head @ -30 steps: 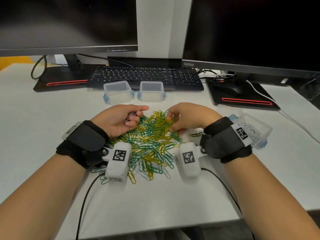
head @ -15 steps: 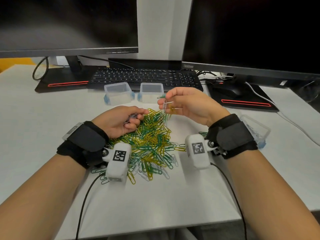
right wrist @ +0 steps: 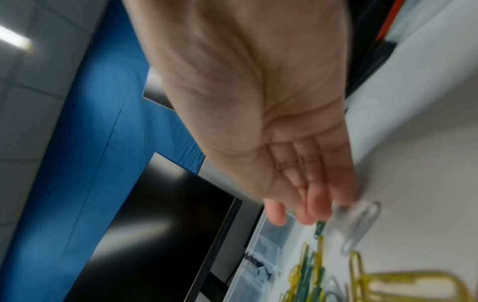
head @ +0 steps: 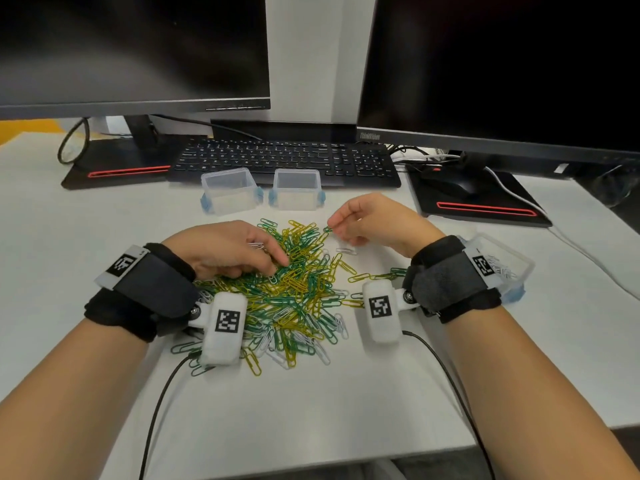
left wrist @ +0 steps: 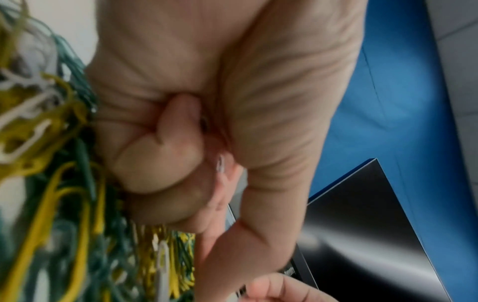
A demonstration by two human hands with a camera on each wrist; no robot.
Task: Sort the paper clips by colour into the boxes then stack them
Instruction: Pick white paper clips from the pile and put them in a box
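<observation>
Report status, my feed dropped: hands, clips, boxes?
Left hand fisted on white clips over the pile. Right hand fingertips at a green clip, grip unclear. Far boxes look empty. Nothing blocks them.

- The boxes (head: 229, 191) were clear, smooth plastic.
- The paper clips (head: 298, 292) looked glossy, colour-coated.
- The table (head: 311, 410) was matt white.
- The wrist straps (head: 152, 289) were black cloth.

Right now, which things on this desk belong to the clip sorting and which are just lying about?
Job:
- mixed clip pile
- two empty boxes
- box with white clips
- stray white clip
- left hand, gripping white clips
- right hand, at a green clip

Lying about:
- keyboard
- mouse
- monitors
</observation>
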